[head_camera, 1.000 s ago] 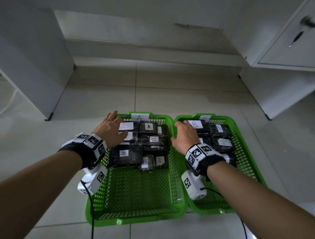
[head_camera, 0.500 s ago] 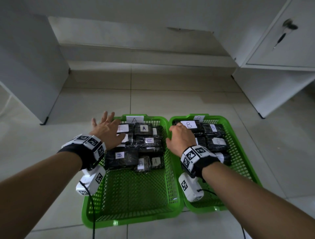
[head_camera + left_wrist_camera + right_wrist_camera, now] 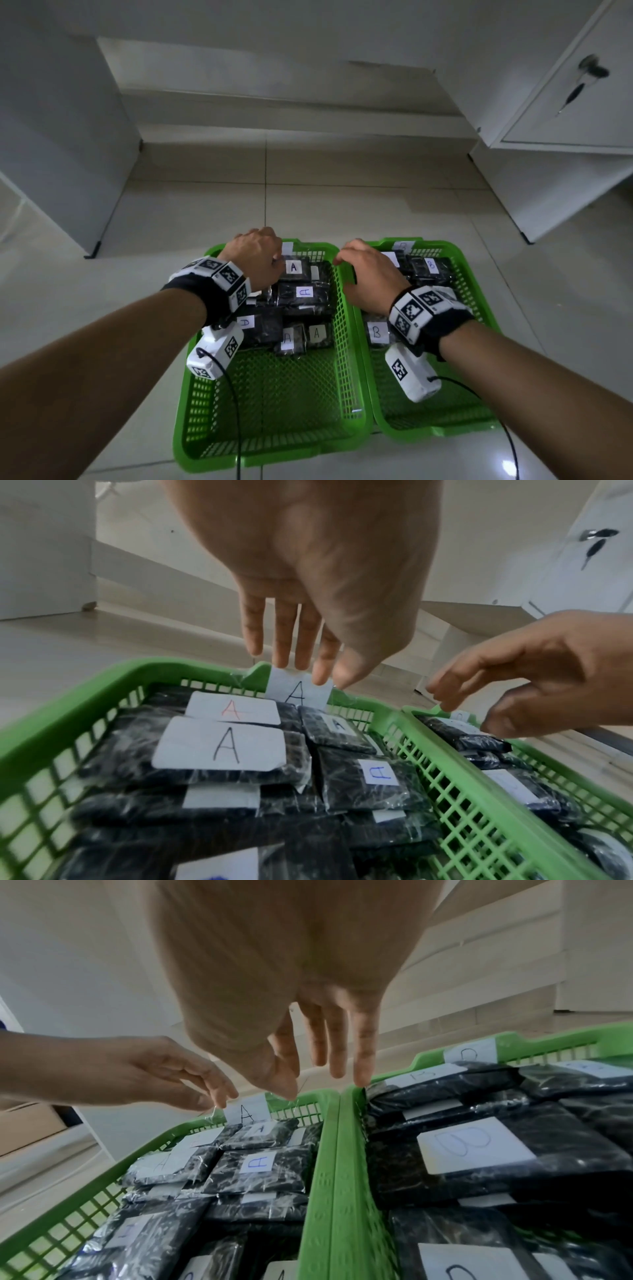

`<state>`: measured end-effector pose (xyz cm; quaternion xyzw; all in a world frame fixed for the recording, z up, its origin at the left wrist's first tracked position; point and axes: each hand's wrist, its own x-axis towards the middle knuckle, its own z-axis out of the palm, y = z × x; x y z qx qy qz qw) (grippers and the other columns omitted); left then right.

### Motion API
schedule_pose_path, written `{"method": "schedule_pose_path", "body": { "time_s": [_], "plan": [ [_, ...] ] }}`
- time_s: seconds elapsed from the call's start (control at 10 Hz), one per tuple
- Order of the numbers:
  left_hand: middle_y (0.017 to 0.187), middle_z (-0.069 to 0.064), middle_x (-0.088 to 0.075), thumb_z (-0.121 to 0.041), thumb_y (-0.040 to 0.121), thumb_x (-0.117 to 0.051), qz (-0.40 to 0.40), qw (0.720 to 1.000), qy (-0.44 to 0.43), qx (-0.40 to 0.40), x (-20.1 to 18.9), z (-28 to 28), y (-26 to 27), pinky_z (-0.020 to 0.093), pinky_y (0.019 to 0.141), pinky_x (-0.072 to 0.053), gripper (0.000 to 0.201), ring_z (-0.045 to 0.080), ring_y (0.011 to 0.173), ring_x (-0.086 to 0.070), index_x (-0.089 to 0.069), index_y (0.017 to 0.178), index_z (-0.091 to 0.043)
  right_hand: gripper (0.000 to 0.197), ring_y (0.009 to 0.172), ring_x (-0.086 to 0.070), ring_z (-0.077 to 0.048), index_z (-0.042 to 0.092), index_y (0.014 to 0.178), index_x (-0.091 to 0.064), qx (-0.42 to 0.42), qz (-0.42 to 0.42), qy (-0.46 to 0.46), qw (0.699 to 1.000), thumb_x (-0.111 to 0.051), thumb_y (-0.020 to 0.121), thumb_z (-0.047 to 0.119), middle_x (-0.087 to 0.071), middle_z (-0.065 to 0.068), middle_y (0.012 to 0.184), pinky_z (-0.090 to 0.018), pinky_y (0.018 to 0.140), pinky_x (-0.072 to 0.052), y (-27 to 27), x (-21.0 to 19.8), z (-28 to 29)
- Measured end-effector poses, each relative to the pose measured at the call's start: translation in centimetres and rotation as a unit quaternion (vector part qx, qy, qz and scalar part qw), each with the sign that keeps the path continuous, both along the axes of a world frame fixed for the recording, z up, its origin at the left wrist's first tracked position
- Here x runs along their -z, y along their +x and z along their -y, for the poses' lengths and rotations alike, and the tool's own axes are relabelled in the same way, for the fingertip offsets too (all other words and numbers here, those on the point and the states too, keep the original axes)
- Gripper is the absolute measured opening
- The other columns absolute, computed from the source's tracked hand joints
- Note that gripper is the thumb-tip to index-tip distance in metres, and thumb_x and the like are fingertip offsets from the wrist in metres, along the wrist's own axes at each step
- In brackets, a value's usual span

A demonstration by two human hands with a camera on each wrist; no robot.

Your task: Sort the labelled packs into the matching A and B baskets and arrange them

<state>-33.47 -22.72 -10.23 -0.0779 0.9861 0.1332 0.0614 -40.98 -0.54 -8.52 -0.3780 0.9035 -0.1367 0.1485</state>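
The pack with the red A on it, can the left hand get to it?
Probably yes. The left hand hangs open just above the A basket, and the red A pack lies on top of the pile with nothing covering it.

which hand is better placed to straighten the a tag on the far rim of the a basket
Left. The left hand hangs straight-fingered just above the A tag on the A basket; whether it touches is unclear. The right hand is over the rims where both baskets meet.
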Motion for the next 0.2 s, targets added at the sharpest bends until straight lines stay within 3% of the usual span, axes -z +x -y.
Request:
{"method": "schedule_pose_path", "body": {
  "time_s": [0.1, 0.2],
  "plan": [
    [0.119, -0.003, -0.058, -0.029, 0.092, -0.051, 0.017, 0.999, 0.023, -0.025, -0.8, 0.4, 0.6, 0.027, 0.076, -0.051, 0.021, 0.018, 0.097, -0.062, -0.063, 0.106, -0.020, 0.042, 0.112, -0.053, -0.012, 0.018, 0.125, -0.062, -0.008, 0.017, 0.026, 0.999, -0.069, 0.085, 0.010, -0.053, 0.005, 0.128, -0.020, 0.093, -0.042, -0.3, -1.7, 0.1],
    [0.126, -0.004, -0.057, -0.031, 0.090, -0.053, 0.045, 0.997, 0.046, -0.048, -3.2, 0.6, 2.2, 0.028, 0.082, -0.051, 0.029, 0.019, 0.103, -0.062, -0.062, 0.117, -0.024, 0.035, 0.115, -0.054, -0.014, 0.017, 0.124, -0.062, -0.021, 0.048, 0.052, 0.997, -0.066, 0.089, 0.016, -0.054, 0.003, 0.128, -0.024, 0.098, -0.043, 0.5, -5.3, 0.9]
  ]
}}
